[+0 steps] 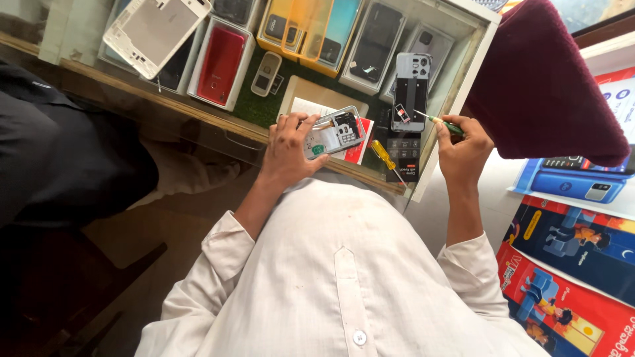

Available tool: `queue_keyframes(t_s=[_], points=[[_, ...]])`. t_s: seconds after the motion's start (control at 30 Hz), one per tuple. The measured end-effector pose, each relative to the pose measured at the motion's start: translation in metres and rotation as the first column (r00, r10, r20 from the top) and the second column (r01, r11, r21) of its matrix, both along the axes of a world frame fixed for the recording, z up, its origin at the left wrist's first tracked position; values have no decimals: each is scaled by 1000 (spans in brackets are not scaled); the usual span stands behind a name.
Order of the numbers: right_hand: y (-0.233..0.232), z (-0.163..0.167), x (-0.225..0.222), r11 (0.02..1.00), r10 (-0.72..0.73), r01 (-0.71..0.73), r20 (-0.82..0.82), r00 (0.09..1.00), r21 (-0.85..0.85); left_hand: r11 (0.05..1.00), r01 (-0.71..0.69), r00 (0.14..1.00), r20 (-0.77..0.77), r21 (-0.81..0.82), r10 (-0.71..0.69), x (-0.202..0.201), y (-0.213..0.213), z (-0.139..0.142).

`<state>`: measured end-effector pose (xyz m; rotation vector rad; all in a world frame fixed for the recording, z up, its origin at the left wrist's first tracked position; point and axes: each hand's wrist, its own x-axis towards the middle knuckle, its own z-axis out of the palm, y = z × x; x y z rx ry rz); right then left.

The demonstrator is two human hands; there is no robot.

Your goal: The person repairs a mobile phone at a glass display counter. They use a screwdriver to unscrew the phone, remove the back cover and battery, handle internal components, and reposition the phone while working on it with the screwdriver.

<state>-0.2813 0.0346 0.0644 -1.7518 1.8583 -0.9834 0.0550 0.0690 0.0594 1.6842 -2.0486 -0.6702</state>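
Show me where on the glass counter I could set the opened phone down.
One bare patch: the glass counter left of the left hand. Crowded: opened phone, yellow screwdriver and grey back cover fill the span to the right hand.

A glass display counter (456, 73) carries a grey phone back cover (411, 91), a yellow-handled screwdriver (383, 155) and a white phone frame (156, 32).

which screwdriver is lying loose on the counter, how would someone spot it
Start at the glass counter, then the opened phone in the left hand. Just right of it lies the yellow screwdriver, untouched; the green screwdriver is in the right hand.
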Motion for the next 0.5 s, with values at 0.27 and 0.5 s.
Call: queue_keyframes(t_s=[0.27, 0.5], points=[[17, -3, 2, 999, 26, -26, 12, 1000, 38, 1000, 3, 999, -35, 10, -2, 5, -3, -5], [17, 0, -1, 1000, -2, 2, 5, 1000, 16, 1000, 1, 999, -36, -11, -1, 9, -6, -4]])
